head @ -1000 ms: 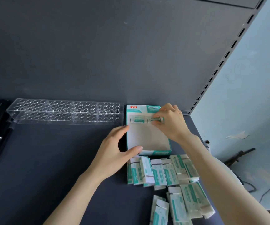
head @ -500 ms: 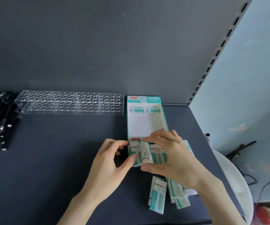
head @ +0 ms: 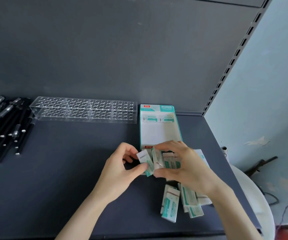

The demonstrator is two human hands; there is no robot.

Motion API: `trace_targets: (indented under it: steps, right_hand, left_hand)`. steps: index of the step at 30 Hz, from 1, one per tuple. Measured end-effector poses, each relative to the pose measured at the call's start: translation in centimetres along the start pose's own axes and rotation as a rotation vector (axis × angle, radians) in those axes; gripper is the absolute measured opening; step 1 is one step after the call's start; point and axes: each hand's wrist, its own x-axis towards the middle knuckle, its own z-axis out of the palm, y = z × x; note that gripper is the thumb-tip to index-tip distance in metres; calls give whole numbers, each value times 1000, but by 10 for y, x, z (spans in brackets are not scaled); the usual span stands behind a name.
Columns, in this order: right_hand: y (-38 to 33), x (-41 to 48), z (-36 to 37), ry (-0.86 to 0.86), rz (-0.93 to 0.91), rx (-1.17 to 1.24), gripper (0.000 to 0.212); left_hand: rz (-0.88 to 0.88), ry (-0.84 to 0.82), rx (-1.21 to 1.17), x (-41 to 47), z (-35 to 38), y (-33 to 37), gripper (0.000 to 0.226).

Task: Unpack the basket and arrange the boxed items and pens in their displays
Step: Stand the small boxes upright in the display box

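Just in front of the open display carton (head: 158, 134), both hands meet over small teal-and-white boxes: the left hand (head: 120, 168) pinches one tilted box (head: 145, 161) between thumb and fingers, while the right hand (head: 186, 163) has its grip curled round several bunched boxes (head: 170, 161). Nearer the person, loose boxes (head: 171, 203) lie on the dark shelf (head: 61, 170). At the carton's back stand two boxes (head: 150, 118), and the clear pen rack (head: 84, 110) sits to its left beside a pile of black pens (head: 2, 129).
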Motion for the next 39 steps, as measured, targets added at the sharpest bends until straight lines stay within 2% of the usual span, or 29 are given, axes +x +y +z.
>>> trace_targets:
  steps: [2, 6, 9, 12, 15, 18, 21, 25, 29, 32, 35, 39]
  right_hand:
    - [-3, -2, -2, 38, 23, 124, 56]
    - [-10, 3, -5, 148, 35, 395, 57]
    - [-16, 11, -8, 188, 130, 496, 53]
    - [-20, 20, -9, 190, 150, 599, 58]
    - [-23, 27, -7, 195, 129, 606, 49]
    - [-19, 35, -5, 199, 114, 614, 28]
    - [-14, 40, -4, 161, 104, 629, 13]
    - [-8, 45, -8, 63, 118, 858, 26]
    - [-1, 49, -14, -13, 77, 871, 31]
    - [1, 54, -17, 8, 79, 743, 28]
    - [6, 59, -21, 84, 79, 448, 33]
    - [11, 65, -20, 147, 28, 311, 31]
  left_hand:
    - [-24, 3, -106, -1, -4, 0, 24]
    - [-66, -31, -470, 1, -10, 6, 16]
    - [-88, -95, -692, 5, -8, 17, 19]
    - [-131, -68, -866, 11, -3, 25, 19]
    - [-70, -104, -787, 17, 0, 28, 9]
    - [-39, -198, -698, 25, -3, 30, 23]
    - [-38, -146, -550, 36, -2, 29, 25]
    - [-55, -52, -441, 51, -3, 27, 15]
    - [-94, -55, -481, 64, -4, 27, 15]
    - [-112, -68, -465, 71, -5, 26, 11]
    - [-141, -18, -494, 76, -6, 21, 12]
    - [-170, 3, -513, 76, -2, 12, 13]
